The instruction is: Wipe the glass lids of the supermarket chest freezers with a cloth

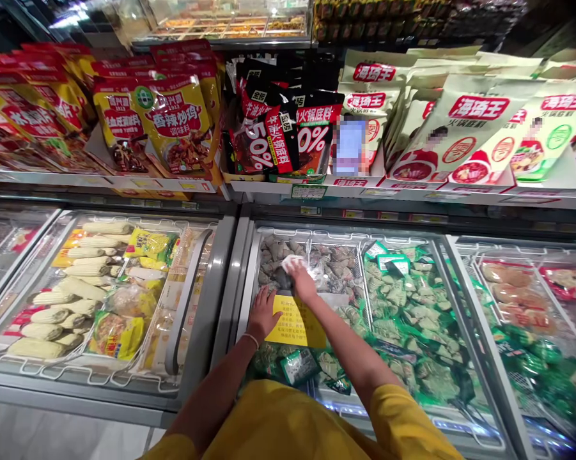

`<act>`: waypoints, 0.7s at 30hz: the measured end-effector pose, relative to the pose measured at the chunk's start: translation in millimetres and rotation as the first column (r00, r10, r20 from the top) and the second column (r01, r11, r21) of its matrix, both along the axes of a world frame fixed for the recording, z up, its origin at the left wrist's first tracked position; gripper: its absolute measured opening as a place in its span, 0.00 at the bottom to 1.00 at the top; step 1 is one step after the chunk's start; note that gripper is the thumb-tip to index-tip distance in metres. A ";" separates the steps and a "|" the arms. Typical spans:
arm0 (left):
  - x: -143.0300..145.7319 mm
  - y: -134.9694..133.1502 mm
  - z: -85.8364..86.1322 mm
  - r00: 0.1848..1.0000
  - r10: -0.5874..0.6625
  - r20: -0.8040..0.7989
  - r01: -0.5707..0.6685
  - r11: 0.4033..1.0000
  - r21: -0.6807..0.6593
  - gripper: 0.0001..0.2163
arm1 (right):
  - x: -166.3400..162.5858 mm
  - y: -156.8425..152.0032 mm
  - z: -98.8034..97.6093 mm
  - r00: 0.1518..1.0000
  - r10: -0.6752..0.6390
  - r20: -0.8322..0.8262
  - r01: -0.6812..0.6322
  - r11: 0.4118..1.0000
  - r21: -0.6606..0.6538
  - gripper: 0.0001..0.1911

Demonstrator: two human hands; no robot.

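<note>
My left hand [262, 313] lies flat with fingers spread on the glass lid of the chest freezer [249, 255], next to a yellow paper notice [295, 321] stuck on the glass. My right hand [301, 279] is closed on a white cloth [290, 262] pressed against the glass just above the notice. Under the lid lie grey wrapped dumplings [330, 265] and green-packed ones [407, 306]. Both arms come out of yellow sleeves.
The freezer to the left [192, 300] holds corn cobs [67, 287] and bagged vegetables. Another freezer [532, 300] sits at the right. A shelf above carries red and yellow sauce pouches [172, 121], black pouches [288, 134] and white pouches [479, 121].
</note>
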State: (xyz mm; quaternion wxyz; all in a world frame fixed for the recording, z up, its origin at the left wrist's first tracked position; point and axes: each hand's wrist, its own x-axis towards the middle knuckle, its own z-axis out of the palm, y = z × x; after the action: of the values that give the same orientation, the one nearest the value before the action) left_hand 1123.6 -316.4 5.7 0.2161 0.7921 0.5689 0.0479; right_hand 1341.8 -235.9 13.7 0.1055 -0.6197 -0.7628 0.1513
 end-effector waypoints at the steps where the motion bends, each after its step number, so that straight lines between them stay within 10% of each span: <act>1: -0.3 -1.2 -1.2 1.000 -0.002 0.000 0.002 1.000 0.006 0.36 | -1.9 0.3 0.2 0.992 0.129 -0.006 -0.129 0.991 -0.031 0.40; 4: -2.0 -4.5 -4.8 1.000 -0.028 -0.005 0.028 1.000 -0.002 0.38 | 10.5 6.9 4.3 0.963 0.270 -0.015 -0.270 0.961 -0.064 0.39; 9: -3.2 -7.5 -12.6 0.998 -0.058 -0.019 0.057 0.998 -0.041 0.45 | 22.4 24.2 9.7 0.981 -0.195 0.010 0.194 0.980 0.032 0.39; 15: -0.9 -10.3 -24.5 0.999 -0.041 0.003 0.041 0.998 0.042 0.45 | -10.7 27.1 9.2 0.938 0.346 -0.037 -0.348 0.933 -0.088 0.36; 21: -1.2 -10.6 -23.7 0.996 -0.066 -0.055 0.065 0.998 -0.010 0.47 | -13.0 43.1 16.0 0.997 -0.073 -0.033 0.072 0.997 -0.022 0.40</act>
State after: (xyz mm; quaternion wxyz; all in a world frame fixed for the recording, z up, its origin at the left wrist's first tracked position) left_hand 1122.4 -326.9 -18.0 0.2049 0.8104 0.5486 0.0166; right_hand 1328.8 -192.7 29.7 0.1172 -0.6455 -0.7364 0.1655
